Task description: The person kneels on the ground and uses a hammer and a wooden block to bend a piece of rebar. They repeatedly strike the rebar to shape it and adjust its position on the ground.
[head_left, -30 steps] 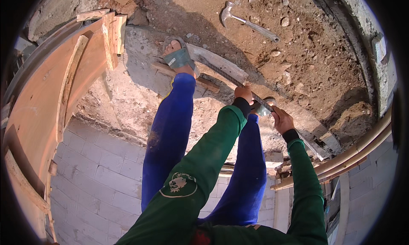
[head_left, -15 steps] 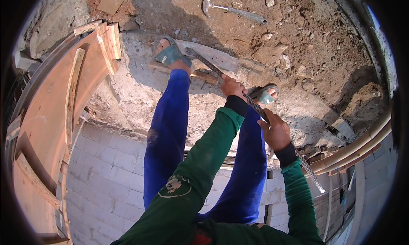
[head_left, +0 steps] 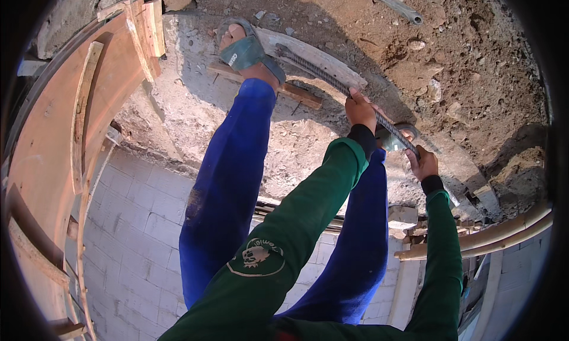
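A long ribbed steel bar (head_left: 325, 75) slants from near my left foot down to the right. My left hand (head_left: 360, 111) is closed round its middle. Farther along toward the near right end, my right hand (head_left: 424, 163) grips the same bar. The bar's dark far end lies over or against a pale, dusty plank (head_left: 335, 65) beside my sandal (head_left: 244, 51); I cannot tell whether it is wedged under anything. My other sandal (head_left: 398, 138) is partly hidden behind the bar and my hands.
A hammer handle (head_left: 394, 4) lies on the dirt at the top, its head mostly cut off. Curved wooden formwork (head_left: 59, 157) with battens stands at left. A wood strip (head_left: 302, 96) is by my foot. Block wall (head_left: 142, 222) drops below; bent poles (head_left: 492, 237) are at right.
Both hands and the bar have shifted right and away from me, and the bar now lies flatter along the ledge. My view has moved, so the hammer is mostly out of it.
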Action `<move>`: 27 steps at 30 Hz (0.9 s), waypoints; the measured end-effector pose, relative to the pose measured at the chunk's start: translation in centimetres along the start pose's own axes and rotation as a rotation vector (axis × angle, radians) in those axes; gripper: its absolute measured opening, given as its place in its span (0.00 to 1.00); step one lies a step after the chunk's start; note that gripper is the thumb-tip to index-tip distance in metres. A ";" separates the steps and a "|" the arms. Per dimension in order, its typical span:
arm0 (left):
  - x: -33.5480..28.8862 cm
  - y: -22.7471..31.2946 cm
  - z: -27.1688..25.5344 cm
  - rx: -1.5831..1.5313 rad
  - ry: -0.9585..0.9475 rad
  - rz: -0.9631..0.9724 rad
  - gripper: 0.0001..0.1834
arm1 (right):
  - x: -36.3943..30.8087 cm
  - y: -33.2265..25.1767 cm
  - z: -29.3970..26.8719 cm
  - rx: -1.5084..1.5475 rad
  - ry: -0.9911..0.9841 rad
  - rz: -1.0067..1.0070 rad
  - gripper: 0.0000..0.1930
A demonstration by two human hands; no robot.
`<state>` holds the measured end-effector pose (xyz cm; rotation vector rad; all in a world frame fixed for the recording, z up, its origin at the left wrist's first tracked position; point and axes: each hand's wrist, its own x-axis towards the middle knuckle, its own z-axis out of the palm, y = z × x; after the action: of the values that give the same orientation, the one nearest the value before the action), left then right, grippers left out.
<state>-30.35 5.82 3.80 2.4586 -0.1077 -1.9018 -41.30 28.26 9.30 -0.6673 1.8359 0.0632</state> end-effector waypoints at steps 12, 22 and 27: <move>-2.0 27.6 -12.9 1.419 -0.745 0.089 0.21 | -3.5 -1.8 -0.4 -0.061 0.044 0.089 0.28; 12.5 26.2 -28.1 2.537 0.012 1.382 0.28 | -6.8 -8.4 -9.5 -0.096 0.021 0.161 0.27; 15.8 23.8 -29.7 2.454 0.146 1.238 0.21 | -7.6 -10.9 -11.4 -0.129 0.024 0.199 0.26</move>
<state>1.46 -19.62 -2.33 -0.4593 2.2331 0.0999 -44.33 18.15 23.32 -0.5743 1.9285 0.3077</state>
